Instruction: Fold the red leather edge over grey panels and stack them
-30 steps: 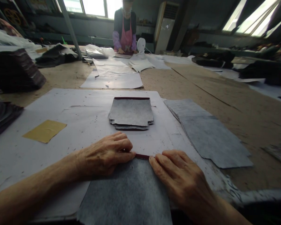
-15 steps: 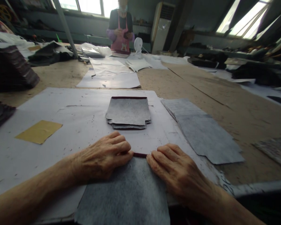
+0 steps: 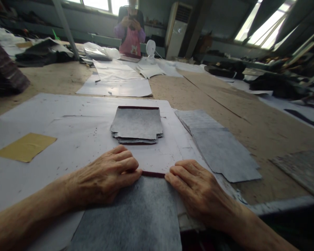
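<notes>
Up go the co-worker's hands (image 3: 131, 23) across the worktop (image 3: 172, 91), while your left hand (image 3: 104, 176) and right hand (image 3: 199, 188) pinch the dark red edge (image 3: 153, 174) of the grey sheet (image 3: 136, 216) at the near side, likely light, floppy, best held by that edge's ends.

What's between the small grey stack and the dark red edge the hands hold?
In the head view, only white paper with small specks lies between the stack and the red edge; the left hand juts in at one side.
</notes>
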The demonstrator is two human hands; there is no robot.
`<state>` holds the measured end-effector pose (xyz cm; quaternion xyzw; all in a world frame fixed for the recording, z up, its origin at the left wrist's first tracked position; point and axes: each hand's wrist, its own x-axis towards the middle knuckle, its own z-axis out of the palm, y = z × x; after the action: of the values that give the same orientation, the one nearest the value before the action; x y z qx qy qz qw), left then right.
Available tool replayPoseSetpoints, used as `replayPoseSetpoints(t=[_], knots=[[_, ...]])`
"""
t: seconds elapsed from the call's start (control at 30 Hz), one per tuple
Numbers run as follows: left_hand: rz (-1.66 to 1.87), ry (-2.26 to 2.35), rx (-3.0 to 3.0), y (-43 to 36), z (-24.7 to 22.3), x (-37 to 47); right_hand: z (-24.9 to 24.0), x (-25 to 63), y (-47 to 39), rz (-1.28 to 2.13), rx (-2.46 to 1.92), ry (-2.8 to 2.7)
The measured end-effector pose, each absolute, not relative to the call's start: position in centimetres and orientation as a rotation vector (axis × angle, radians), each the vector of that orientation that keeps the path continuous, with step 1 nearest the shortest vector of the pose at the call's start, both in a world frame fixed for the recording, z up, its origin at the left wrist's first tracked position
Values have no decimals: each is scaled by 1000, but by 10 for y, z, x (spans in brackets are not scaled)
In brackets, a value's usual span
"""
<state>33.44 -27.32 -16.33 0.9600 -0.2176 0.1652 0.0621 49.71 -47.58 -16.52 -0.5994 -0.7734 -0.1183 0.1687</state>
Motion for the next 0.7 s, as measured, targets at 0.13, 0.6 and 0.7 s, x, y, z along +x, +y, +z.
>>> replayPoseSetpoints(t=[0.13, 0.6, 0.7], knots=[[514, -659, 2884, -274, -163, 335, -169, 499, -478, -235, -1743, -2055], [551, -664, 2880, -274, -163, 336, -170, 505, -487, -76, -1739, -2041], [553, -673, 2879, -273, -165, 336, -166, 510, -494, 19, -1774, -1902]])
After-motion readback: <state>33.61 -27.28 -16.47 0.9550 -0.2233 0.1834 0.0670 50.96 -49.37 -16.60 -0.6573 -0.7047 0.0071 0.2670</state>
